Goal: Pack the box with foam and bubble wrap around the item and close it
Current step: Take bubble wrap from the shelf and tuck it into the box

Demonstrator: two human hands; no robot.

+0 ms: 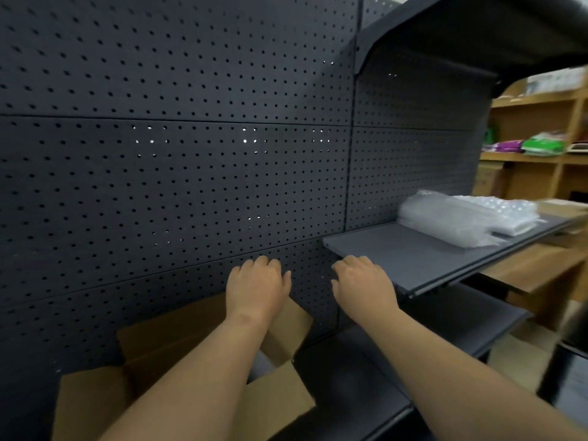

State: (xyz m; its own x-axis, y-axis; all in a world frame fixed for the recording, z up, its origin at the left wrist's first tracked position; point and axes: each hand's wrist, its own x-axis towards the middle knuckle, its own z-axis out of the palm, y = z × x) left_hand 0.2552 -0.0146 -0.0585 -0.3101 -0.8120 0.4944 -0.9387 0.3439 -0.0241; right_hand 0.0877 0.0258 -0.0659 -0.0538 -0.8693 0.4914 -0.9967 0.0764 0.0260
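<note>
Dark grey pegboard wall fills most of the view, part of a metal shelving unit. Grey shelf sticks out at right; stack of bubble wrap and clear plastic sheets sits toward the shelf's far right end, bare surface near its left edge. Second dark shelf lower down, below the first.

Cardboard box open at bottom left, on the lower shelf against the pegboard, flaps up and spread; back flap leans on the wall, front flap near the bottom edge of view. Inside mostly hidden by the forearm, contents cannot be told.

Left hand raised above the box's back flap, in front of the pegboard, fingers loosely curled, holding nothing. Right hand just beside it, at the left front corner of the grey shelf, fingers loosely curled downward, nothing in it; contact with the shelf edge cannot be told. Hands apart, both bare forearms reaching forward.

Wooden shelving in far right background with green and purple packs, blurred.
</note>
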